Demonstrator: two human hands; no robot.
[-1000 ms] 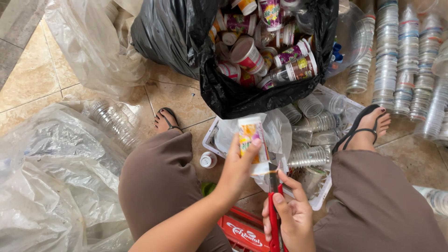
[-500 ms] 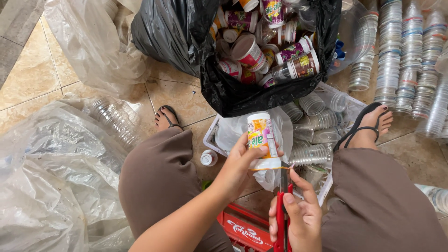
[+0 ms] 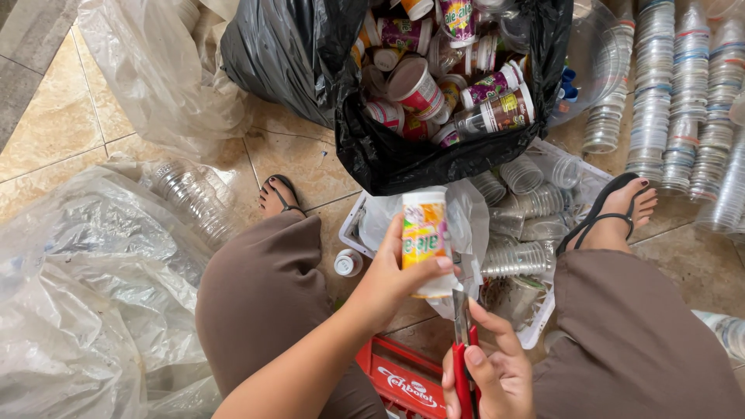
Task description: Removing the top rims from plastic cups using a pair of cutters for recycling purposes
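Observation:
My left hand (image 3: 392,279) grips a printed plastic cup (image 3: 424,233) with a yellow, orange and green label, held upright over my lap. My right hand (image 3: 489,372) is closed on a red-handled cutter (image 3: 463,365) whose blade points up at the bottom of the cup. Behind the cup stands a black bag (image 3: 403,151) full of similar labelled cups. A white basket (image 3: 543,318) with clear cups lies between my feet.
Tall stacks of clear cups (image 3: 675,101) line the far right. Large clear plastic bags (image 3: 85,295) with cups lie at the left on the tiled floor. A red crate (image 3: 403,380) sits under my lap. A small white cap (image 3: 348,262) lies by my left leg.
My left hand has turned the cup upright and lifted it slightly. The right hand with the cutter has shifted toward the bottom of the cup.

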